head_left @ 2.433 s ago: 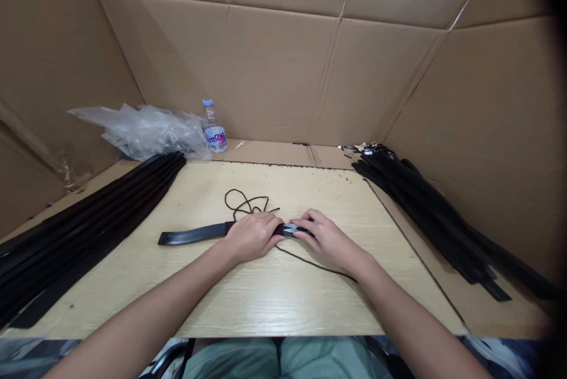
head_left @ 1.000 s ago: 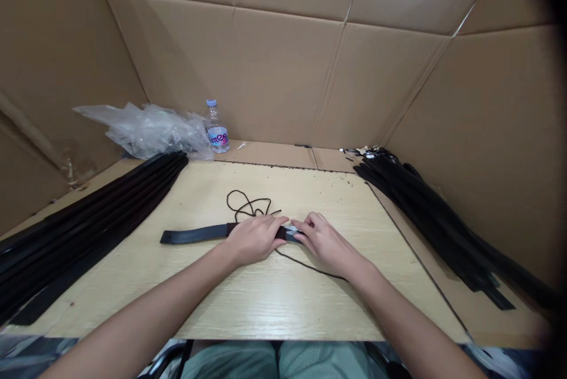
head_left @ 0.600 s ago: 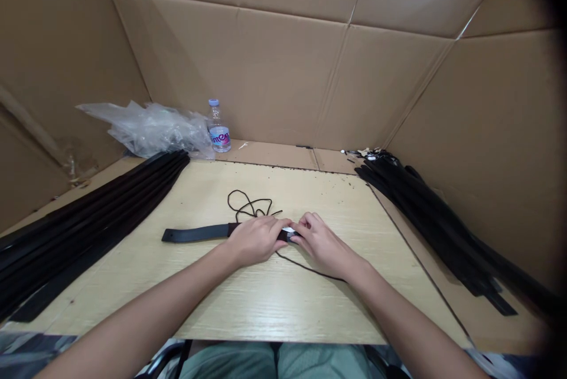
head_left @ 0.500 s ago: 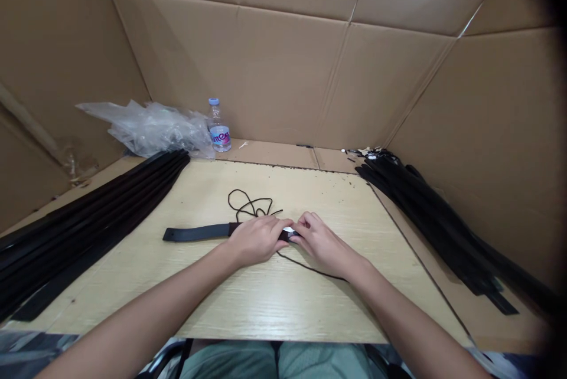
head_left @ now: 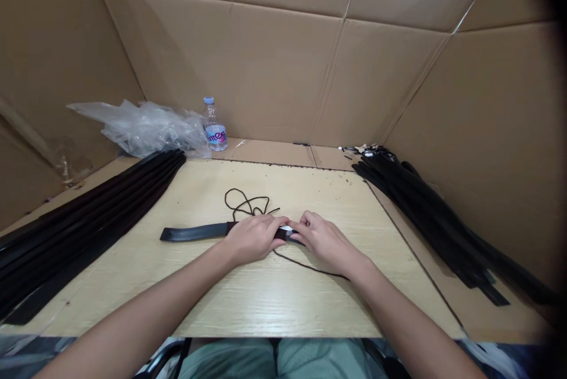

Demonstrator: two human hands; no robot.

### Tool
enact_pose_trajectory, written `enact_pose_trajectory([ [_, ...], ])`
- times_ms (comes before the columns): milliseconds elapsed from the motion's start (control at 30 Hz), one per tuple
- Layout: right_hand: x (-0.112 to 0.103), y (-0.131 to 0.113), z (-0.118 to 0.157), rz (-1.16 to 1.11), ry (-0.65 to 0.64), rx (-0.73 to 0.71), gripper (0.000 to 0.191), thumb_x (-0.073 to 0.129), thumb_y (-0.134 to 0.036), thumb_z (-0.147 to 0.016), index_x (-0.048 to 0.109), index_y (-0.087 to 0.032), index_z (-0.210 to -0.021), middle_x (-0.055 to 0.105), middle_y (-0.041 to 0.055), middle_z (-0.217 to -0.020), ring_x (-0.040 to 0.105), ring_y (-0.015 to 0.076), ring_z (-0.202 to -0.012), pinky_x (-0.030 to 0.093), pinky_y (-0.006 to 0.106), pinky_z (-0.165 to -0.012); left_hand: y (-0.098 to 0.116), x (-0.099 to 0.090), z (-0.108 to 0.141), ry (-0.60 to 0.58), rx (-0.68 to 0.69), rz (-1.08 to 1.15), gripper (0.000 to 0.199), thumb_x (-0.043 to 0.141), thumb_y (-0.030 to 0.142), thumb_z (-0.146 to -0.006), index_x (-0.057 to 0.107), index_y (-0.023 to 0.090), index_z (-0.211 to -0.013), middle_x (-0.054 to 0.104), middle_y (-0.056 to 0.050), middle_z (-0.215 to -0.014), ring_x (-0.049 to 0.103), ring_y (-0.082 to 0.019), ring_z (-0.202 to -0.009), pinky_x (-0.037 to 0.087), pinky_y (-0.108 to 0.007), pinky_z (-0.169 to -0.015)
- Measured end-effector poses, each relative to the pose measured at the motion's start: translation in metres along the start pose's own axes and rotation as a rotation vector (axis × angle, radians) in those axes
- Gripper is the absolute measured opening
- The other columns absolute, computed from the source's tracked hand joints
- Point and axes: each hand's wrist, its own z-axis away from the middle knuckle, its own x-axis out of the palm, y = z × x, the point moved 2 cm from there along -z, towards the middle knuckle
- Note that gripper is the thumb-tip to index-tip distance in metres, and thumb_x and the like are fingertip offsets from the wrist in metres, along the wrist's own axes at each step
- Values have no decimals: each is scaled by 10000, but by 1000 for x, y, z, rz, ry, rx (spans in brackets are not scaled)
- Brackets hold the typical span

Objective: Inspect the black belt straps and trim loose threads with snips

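A dark, flat strap with a small hole at its left end lies crosswise on the table. My left hand is closed over its middle, where a dark brown wrapped section shows. Thumb and fingers of my right hand pinch the strap just right of that wrapping. Between the fingertips shows a small white piece, too little of it visible to name. Thin dark cord loops loosely behind my left hand, and a length of it runs out under my right wrist.
Dark strips lie in a bundle on the left, with another pile on the right. Clear plastic bags and a water bottle stand at the back left. Cardboard walls enclose the wooden table. Scraps litter the back right.
The whole view has shifted slightly. Both hands keep their grip on the strap, and a little more dark wrapping shows between them.
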Motion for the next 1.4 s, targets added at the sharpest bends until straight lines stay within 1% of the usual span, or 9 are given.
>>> enact_pose_trajectory([
  [100,-4,6,4,-80,4,29,295,439,-332,-959,550,-260,-1222,503,60,-920,512,158,-771,438,268,-692,-1,0,1,-5,-24,-7,425,446,452,-896,474,183,-1225,637,-91,-1153,630,-251,-1002,517,-375,-812],
  [233,-3,12,7,-187,0,11,289,424,-318,-967,567,-260,-1211,501,59,-927,516,157,-820,448,273,-756,-1,0,1,-6,-37,-3,419,468,434,-892,477,188,-1230,648,-88,-1133,633,-249,-999,514,-370,-818],
  [367,3,10,7,-162,30,-58,335,444,-307,-958,531,-247,-1276,501,77,-945,510,168,-824,461,298,-765,0,0,1,-7,-22,5,405,456,439,-896,482,192,-1217,636,-88,-1158,628,-240,-1010,509,-365,-831],
  [600,2,6,6,-144,34,-61,367,433,-317,-960,498,-259,-1316,495,73,-907,510,175,-813,476,309,-754,-1,1,0,3,-12,8,401,466,434,-893,486,192,-1212,646,-93,-1128,633,-241,-988,511,-363,-811],
  [800,6,0,4,-109,60,-69,336,451,-293,-949,530,-214,-1266,475,80,-896,486,173,-776,477,303,-716,1,0,0,8,1,9,392,450,443,-897,493,198,-1200,666,-73,-1041,639,-233,-936,510,-350,-782],
  [967,12,-2,3,-105,88,-25,317,461,-267,-939,524,-183,-1238,471,90,-915,480,191,-798,480,310,-692,2,0,0,12,-1,12,385,451,444,-896,502,202,-1192,668,-72,-1022,639,-231,-925,509,-344,-770],
  [1100,10,0,6,-111,69,-61,369,447,-262,-946,484,-191,-1306,471,97,-935,483,192,-826,482,323,-737,1,0,0,5,-10,10,398,460,444,-893,500,191,-1197,665,-79,-1055,640,-236,-940,510,-351,-784],
  [1233,7,4,9,-136,43,-28,382,427,-286,-958,479,-212,-1329,472,95,-955,494,182,-832,480,332,-782,0,0,0,-3,-13,-2,412,469,439,-891,485,191,-1219,660,-80,-1087,639,-240,-963,510,-353,-797],
  [1400,7,5,9,-173,32,-11,385,419,-297,-962,478,-232,-1337,474,89,-958,501,176,-825,482,327,-785,0,2,1,5,-7,4,406,463,446,-891,487,198,-1212,663,-72,-1076,642,-240,-958,514,-358,-796],
])
